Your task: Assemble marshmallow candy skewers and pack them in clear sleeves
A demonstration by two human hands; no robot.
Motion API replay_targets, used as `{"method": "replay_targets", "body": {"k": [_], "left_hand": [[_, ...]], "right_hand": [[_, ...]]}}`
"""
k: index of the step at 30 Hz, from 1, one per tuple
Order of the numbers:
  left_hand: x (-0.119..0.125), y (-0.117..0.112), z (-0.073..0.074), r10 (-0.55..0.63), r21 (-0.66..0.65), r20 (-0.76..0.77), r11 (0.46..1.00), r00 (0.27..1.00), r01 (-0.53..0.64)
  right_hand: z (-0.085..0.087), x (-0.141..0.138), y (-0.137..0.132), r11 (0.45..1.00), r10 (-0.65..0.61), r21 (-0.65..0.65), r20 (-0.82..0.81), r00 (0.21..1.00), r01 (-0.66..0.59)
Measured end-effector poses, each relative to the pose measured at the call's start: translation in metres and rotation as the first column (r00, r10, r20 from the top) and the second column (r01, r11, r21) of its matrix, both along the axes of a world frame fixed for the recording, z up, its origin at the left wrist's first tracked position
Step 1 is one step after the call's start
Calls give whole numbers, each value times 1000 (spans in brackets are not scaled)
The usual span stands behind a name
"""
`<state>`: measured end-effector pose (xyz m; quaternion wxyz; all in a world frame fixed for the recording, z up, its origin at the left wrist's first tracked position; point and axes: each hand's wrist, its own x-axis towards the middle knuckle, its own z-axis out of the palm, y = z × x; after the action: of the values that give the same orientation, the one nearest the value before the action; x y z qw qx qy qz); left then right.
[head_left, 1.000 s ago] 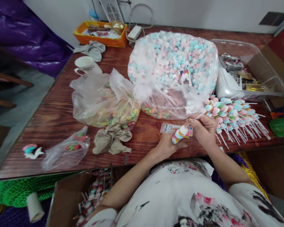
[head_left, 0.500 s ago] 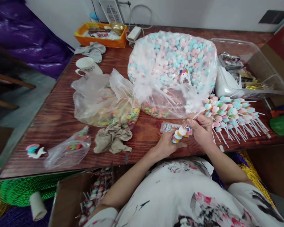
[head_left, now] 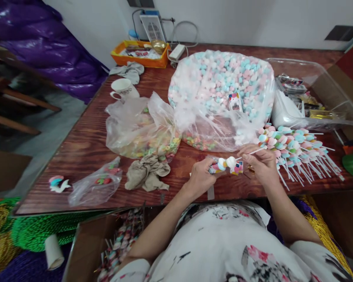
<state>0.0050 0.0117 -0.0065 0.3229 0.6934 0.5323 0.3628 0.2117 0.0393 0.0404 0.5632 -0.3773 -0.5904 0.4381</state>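
Across one dark-red wooden table (head_left: pixel 86 150), holds one marshmallow skewer (head_left: pixel 231 162) right of centre: curls left hand (head_left: pixel 201 172) fingers around its left end, pinches its white stick (head_left: pixel 256 151) with right hand (head_left: pixel 261 162). Has one brown cloth (head_left: pixel 147 172) left of centre, one marshmallow bag (head_left: pixel 191 111) at upper centre, one mug (head_left: pixel 125 90) and one orange tray (head_left: pixel 138 60) at upper left.

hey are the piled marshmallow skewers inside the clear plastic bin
No, the marshmallow skewers lie on the wooden table, in front of the clear plastic bin.
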Motion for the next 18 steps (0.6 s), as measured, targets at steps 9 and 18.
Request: {"method": "replay_targets", "body": {"k": [9,18], "left_hand": [[-5,2,4,69,125,-155,991,985,-50],[-1,-4,5,-77,-245,233,960,969,135]], "right_hand": [[-2,-26,-24,930,-339,140,-27,940,340],[-16,-32,-11,979,-98,183,11,995,95]]}}
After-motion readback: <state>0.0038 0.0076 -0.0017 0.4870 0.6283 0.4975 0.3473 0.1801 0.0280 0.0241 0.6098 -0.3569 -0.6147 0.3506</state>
